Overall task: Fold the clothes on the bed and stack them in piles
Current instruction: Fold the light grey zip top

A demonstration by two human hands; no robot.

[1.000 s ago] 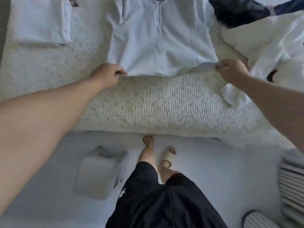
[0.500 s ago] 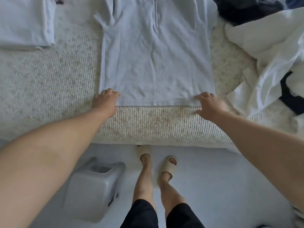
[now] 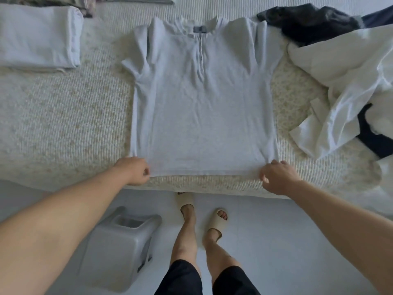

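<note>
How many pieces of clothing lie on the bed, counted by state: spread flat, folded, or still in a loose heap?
Spread flat: 1, the grey shirt.
Folded: 1 clearly, the pale folded garment; more folded fabric at the top edge is cut off.
Loose heap: at least 2, the white garment and the dark garment.
Total: at least 4.

Your left hand [image 3: 135, 170] is curled, pinching the shirt [image 3: 202, 107] hem corner at its fingertips. Your right hand [image 3: 277, 176] mirrors it, fingers bent, both forearms reaching forward.
</note>
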